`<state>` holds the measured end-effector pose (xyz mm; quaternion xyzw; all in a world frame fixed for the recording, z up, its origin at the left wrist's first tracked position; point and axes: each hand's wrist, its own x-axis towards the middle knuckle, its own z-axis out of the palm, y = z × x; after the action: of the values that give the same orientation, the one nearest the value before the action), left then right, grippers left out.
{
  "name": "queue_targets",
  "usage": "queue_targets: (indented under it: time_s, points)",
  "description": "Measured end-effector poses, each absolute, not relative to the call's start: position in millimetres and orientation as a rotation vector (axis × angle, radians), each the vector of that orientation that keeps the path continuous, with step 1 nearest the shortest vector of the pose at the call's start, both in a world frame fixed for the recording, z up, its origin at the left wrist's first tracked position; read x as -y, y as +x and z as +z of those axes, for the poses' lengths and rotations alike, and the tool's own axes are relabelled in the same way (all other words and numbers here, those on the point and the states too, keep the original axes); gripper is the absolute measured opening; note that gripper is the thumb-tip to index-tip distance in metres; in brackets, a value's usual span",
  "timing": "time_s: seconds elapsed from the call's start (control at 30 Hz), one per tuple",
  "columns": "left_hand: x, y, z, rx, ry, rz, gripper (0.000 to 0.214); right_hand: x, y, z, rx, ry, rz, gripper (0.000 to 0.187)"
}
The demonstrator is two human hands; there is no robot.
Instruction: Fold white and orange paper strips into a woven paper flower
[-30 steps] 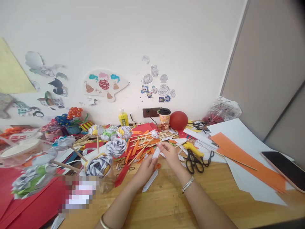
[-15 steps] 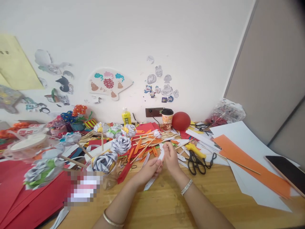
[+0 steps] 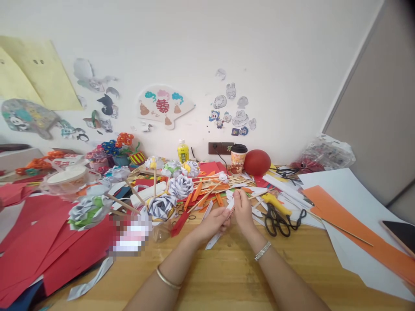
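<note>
My left hand [image 3: 214, 223] is closed on a white folded paper strip [image 3: 212, 242], whose lower end sticks out beneath the fingers. My right hand [image 3: 243, 211] pinches white paper at the upper end, close beside the left; its fingertips are partly hidden. A thin stick-like edge seems to run between the hands, too small to make out. Just beyond them lie wooden sticks [image 3: 215, 186], one tipped with a small white paper bud [image 3: 223, 177], and orange folded strips [image 3: 194, 192]. White and grey paper flowers [image 3: 161, 206] on sticks stand to the left.
Black-handled scissors [image 3: 278, 221] and a yellow glue gun [image 3: 277, 204] lie right of my hands. Behind stand a lidded paper cup [image 3: 239, 160], a red balloon [image 3: 257, 162] and a yellow bottle [image 3: 183, 151]. Red paper sheets [image 3: 32, 242] cover the left; orange paper [image 3: 343, 229] and a phone [image 3: 400, 233] lie right.
The view has swung left, so everything sits further right in the picture. Both hands stay together on the white paper strip, with little change in their hold.
</note>
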<state>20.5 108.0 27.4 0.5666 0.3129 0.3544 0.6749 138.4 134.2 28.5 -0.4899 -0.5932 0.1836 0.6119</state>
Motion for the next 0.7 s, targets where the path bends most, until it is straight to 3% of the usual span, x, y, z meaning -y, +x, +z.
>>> queue_targets:
  time_s: [0.4,0.7]
  points:
    - [-108.9,15.0,38.4,-0.616,1.218,0.791,0.037,-125.2,132.3,33.2,1.531,-1.08,0.482,0.021]
    - [-118.6,12.8,38.2,-0.897,1.528,0.987,0.038,-127.4,140.0,39.6,1.636,-0.941,0.694,0.02]
